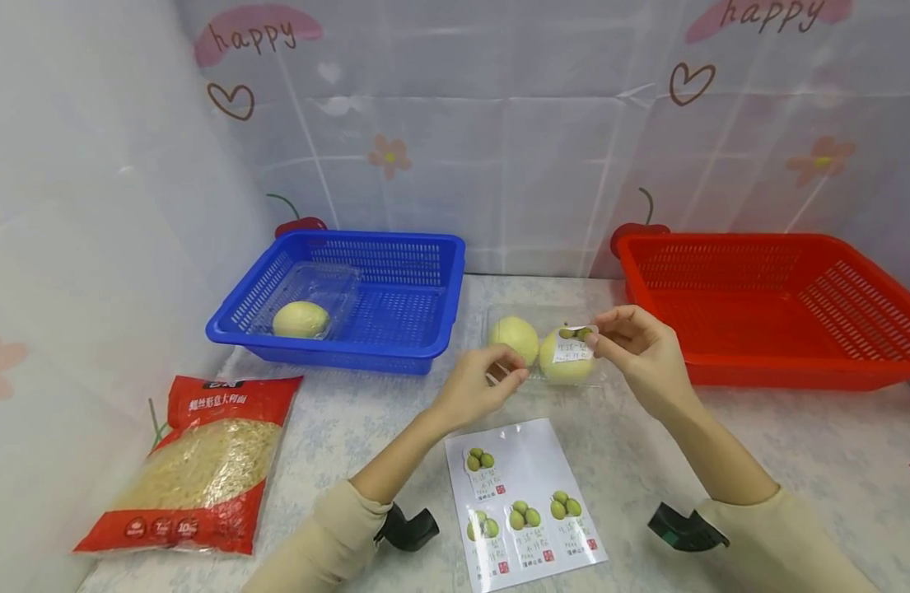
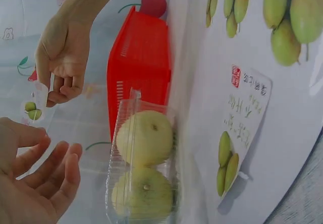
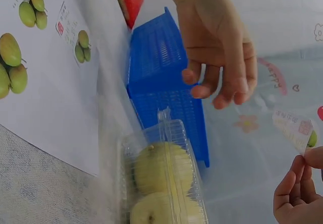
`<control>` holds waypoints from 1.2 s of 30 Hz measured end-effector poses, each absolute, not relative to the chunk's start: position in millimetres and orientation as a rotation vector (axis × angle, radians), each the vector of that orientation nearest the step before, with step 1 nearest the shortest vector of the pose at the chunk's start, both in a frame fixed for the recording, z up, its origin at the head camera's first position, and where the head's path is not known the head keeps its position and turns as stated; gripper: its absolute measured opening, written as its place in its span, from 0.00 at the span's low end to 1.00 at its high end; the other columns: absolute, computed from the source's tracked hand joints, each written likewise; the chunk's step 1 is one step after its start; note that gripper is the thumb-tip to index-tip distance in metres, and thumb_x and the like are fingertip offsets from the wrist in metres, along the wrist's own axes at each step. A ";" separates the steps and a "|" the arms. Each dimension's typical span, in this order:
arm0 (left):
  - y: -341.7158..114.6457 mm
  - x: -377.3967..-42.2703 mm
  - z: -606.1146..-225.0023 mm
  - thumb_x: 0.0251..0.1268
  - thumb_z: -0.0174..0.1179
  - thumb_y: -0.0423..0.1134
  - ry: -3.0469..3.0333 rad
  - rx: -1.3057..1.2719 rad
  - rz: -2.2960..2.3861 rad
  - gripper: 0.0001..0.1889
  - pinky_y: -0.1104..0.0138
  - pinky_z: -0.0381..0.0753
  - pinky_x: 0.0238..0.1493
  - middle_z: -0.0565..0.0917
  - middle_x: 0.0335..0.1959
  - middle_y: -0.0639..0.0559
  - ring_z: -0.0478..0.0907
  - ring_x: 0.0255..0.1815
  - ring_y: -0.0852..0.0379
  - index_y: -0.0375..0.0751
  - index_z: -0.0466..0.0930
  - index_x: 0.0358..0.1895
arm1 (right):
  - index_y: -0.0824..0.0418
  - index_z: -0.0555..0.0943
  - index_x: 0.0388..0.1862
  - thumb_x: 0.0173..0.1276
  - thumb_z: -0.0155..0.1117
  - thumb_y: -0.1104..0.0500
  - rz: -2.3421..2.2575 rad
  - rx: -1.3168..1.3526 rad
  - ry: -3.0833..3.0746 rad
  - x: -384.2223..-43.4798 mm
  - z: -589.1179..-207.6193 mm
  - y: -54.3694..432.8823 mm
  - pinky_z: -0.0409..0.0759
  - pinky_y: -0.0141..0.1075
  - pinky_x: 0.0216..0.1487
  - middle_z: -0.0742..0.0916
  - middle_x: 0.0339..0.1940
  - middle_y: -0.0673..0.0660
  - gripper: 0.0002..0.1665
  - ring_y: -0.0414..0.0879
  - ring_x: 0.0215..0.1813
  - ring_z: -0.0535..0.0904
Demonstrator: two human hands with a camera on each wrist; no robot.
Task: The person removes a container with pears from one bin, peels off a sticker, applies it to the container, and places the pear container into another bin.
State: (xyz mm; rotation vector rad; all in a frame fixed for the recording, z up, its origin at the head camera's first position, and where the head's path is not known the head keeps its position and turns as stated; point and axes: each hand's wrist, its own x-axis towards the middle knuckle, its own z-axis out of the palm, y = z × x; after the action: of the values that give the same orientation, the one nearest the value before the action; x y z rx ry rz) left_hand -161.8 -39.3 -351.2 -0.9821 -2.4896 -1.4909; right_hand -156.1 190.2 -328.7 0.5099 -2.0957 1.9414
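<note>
Between thumb and fingertips, my right hand (image 1: 651,358) pinches a white sticker (image 1: 571,351) printed with green pears and handwriting-like text. The sticker hangs in the air above a clear plastic box (image 2: 113,158); in the head view it overlaps one pear. Two pale yellow pears (image 1: 514,338) sit side by side inside the lidded box. Near the box's front left, my left hand (image 1: 473,387) hovers with loosely bent fingers and nothing in them. A white sheet (image 1: 562,461) of pear stickers lies in front; one sticker (image 2: 247,113) has a raised edge.
A blue basket (image 1: 443,329) at the back left holds another clear box (image 1: 336,284) with a pale pear (image 1: 301,319). At the back right stands a red basket (image 1: 781,354). A red bag of pasta (image 1: 203,465) lies at the left. A printed curtain (image 1: 499,165) hangs behind.
</note>
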 end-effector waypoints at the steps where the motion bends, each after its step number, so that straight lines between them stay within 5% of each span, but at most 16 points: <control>1: -38.3 -163.9 -349.8 0.61 0.58 0.29 -2.439 -0.948 -1.542 0.04 0.70 0.81 0.32 0.83 0.31 0.42 0.81 0.31 0.51 0.30 0.79 0.36 | 0.66 0.75 0.38 0.61 0.61 0.73 1.969 0.504 -2.069 -159.1 -329.6 189.5 0.80 0.25 0.39 0.83 0.33 0.48 0.08 0.38 0.35 0.81; 8: -30.2 -182.4 -340.8 0.63 0.58 0.32 -2.394 -0.881 -1.563 0.07 0.71 0.81 0.34 0.83 0.40 0.42 0.82 0.40 0.50 0.33 0.79 0.40 | 0.69 0.75 0.28 0.60 0.57 0.78 2.008 0.574 -1.967 -179.5 -338.3 183.1 0.79 0.25 0.33 0.84 0.29 0.49 0.07 0.38 0.32 0.80; 17: -15.1 -210.2 -339.4 0.65 0.56 0.30 -2.457 -0.931 -1.437 0.12 0.76 0.79 0.35 0.82 0.48 0.43 0.81 0.42 0.51 0.34 0.81 0.50 | 0.83 0.80 0.37 0.61 0.58 0.75 1.830 0.540 -2.092 -206.2 -351.9 173.5 0.78 0.24 0.32 0.86 0.29 0.41 0.08 0.35 0.29 0.80; 26: -1.6 -228.6 -341.1 0.59 0.60 0.27 -2.474 -0.849 -1.207 0.14 0.78 0.76 0.32 0.84 0.46 0.44 0.81 0.38 0.51 0.35 0.82 0.49 | 0.78 0.82 0.41 0.56 0.64 0.76 1.621 0.533 -2.184 -219.4 -356.2 171.3 0.77 0.20 0.33 0.84 0.35 0.75 0.12 0.31 0.29 0.79; 31: -0.7 -237.2 -343.5 0.56 0.63 0.28 -2.502 -0.842 -1.160 0.15 0.75 0.77 0.36 0.85 0.43 0.44 0.81 0.39 0.50 0.34 0.82 0.49 | 0.73 0.82 0.46 0.53 0.69 0.73 1.419 0.575 -2.332 -219.9 -358.0 172.8 0.77 0.25 0.36 0.84 0.40 0.68 0.19 0.44 0.34 0.79; 36: -3.5 -241.3 -345.5 0.54 0.66 0.30 -2.552 -0.860 -1.130 0.18 0.71 0.78 0.41 0.85 0.43 0.45 0.81 0.41 0.50 0.35 0.81 0.50 | 0.71 0.81 0.49 0.50 0.72 0.71 1.212 0.639 -2.427 -218.4 -359.6 174.5 0.77 0.45 0.40 0.83 0.45 0.65 0.24 0.58 0.42 0.77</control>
State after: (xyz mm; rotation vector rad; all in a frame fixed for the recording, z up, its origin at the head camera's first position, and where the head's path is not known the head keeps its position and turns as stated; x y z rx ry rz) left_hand -241.3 -3.5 -345.5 -0.8599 -2.5523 -1.1300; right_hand -218.4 174.5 -359.6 0.6392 -2.4272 1.2119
